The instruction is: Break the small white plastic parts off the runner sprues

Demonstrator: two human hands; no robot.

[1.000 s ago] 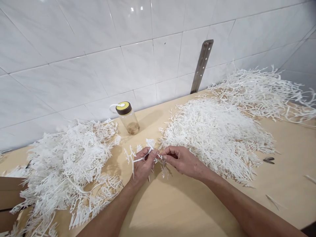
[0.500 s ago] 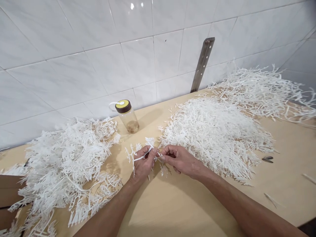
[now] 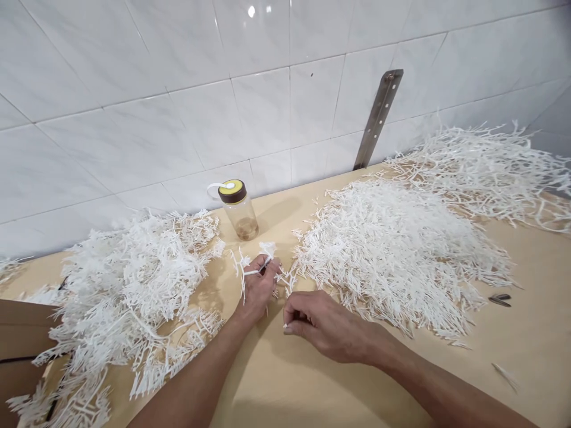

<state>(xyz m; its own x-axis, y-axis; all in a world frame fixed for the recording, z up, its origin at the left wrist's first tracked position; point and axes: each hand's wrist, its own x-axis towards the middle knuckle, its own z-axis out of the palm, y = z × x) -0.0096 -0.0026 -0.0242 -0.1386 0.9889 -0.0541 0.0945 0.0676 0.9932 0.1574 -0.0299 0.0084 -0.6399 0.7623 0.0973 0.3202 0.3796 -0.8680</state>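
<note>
My left hand is closed around a white branched plastic sprig. Its forked twigs stick out on both sides of the fingers, and part of its stem is hidden in the grip. Just to the right and nearer to me, my right hand is pinched, apart from the sprig. A tiny white bit shows at its fingertips. To the left lies a heap of white branched plastic sprigs. A broad heap of thin white plastic pieces spreads beyond my right hand.
A clear bottle with a yellow and dark lid stands near the tiled wall. Longer white stems lie at the far right. A perforated metal strip leans there, a small dark object lies right, and a brown box is left.
My right hand has pulled away from the sprig, down towards me, with its fingers pinched. My left hand keeps its hold on the sprig. The whole view has shifted slightly.
</note>
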